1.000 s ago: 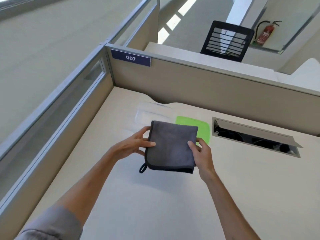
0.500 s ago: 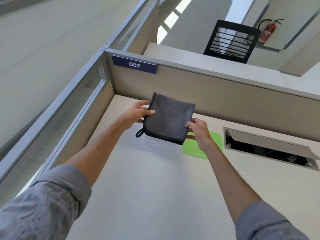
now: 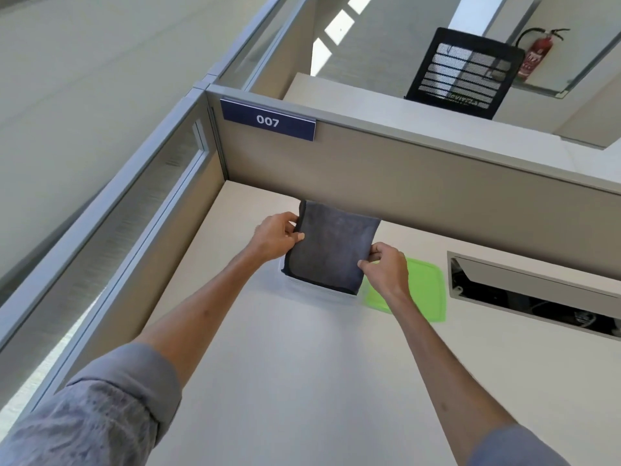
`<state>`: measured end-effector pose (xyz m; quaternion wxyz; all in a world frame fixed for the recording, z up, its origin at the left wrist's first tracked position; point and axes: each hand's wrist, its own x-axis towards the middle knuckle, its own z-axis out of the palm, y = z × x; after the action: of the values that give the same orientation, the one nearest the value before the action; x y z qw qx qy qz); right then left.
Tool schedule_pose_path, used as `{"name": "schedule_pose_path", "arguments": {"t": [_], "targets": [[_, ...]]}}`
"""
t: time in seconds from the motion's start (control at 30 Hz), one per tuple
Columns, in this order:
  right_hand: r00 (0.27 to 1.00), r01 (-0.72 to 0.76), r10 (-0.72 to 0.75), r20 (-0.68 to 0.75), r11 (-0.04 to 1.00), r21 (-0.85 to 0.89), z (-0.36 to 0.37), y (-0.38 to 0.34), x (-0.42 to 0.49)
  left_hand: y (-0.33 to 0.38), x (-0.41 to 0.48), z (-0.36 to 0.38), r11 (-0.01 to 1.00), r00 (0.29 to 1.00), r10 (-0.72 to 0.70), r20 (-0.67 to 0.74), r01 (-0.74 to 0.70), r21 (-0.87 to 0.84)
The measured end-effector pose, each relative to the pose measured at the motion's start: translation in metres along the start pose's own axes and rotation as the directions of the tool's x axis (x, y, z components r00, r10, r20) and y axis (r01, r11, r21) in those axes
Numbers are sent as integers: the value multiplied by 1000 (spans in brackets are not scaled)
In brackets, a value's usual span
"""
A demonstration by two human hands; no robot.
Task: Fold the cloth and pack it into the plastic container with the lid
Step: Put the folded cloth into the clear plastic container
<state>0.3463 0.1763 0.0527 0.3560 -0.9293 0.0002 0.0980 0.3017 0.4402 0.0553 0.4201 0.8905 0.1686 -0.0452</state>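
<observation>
A folded dark grey cloth (image 3: 331,250) hangs between both hands at the back of the desk. My left hand (image 3: 274,235) pinches its left edge and my right hand (image 3: 386,269) pinches its right edge. The cloth's lower end dips into the clear plastic container (image 3: 319,292), of which only the near rim shows under the cloth. The green lid (image 3: 426,290) lies flat on the desk just right of the container, partly behind my right hand.
A beige partition wall (image 3: 437,196) with a "007" sign (image 3: 267,121) stands right behind the container. A glass side panel (image 3: 134,213) closes the left. An open cable slot (image 3: 537,297) is cut into the desk (image 3: 302,381) at the right.
Both hands carried the cloth forward and down from mid-air. Its lower end now sits in the clear container, which the cloth mostly hides.
</observation>
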Motion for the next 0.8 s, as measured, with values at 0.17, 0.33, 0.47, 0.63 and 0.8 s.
{"name": "schedule_pose_path", "arguments": {"t": [0.17, 0.33, 0.47, 0.63, 0.8], "targets": [[998, 62, -64, -5, 977, -204, 5, 6, -14, -10, -5, 17, 935, 992, 125, -28, -108, 338], [994, 77, -86, -60, 986, -147, 11, 14, -29, -15, -9, 20, 932, 990, 112, -83, -76, 354], [938, 132, -130, -321, 991, -17, 1, 17, -33, -10, -15, 9, 972, 935, 141, -324, -69, 224], [911, 326, -376, -168, 908, -264, -8, 1, 3, 11, 2, 2, 867, 929, 342, -141, -254, 428], [886, 433, -459, 65, 770, -468, -4, -7, 32, 26, 21, 16, 738, 903, 421, 83, -394, 548]]}}
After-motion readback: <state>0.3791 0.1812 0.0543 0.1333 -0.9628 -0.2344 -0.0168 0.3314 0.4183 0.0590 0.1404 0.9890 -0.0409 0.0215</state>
